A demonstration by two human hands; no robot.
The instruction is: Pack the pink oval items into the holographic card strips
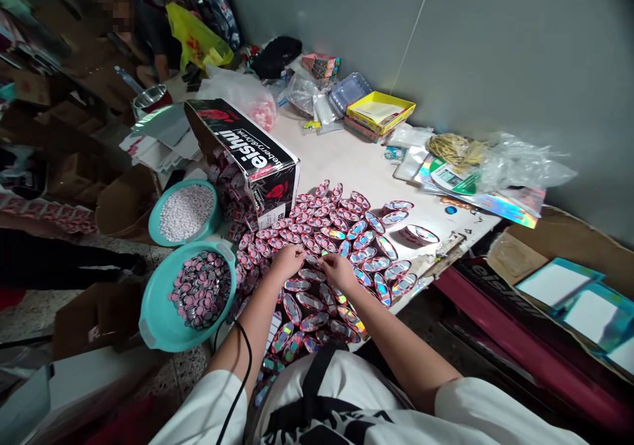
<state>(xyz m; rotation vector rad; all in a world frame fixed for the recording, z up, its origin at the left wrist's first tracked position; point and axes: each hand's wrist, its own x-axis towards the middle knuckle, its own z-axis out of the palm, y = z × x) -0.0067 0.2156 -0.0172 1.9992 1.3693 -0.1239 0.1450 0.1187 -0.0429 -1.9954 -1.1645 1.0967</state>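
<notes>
Over a table strewn with small oval, shiny printed pieces [324,241], my left hand [287,263] and my right hand [339,272] are close together. Their fingertips pinch one such oval piece [311,259] from either end; its details are too small to make out. Pieces farther back carry a round pink part, while those nearer my body show a dark or rainbow-silver face. To the left, a teal basin [156,313] holds many small round pink and silver discs [203,290]. Behind it, a second teal bowl [216,215] contains small white bits [184,212].
A black printed carton [247,138] lies on its side, spilling pieces. Bags, a yellow tray [381,111] and plastic wrap [525,161] line the wall. An open cardboard box [520,247] is at the right. A black cable [247,346] crosses my left forearm. Another person [148,29] sits far left.
</notes>
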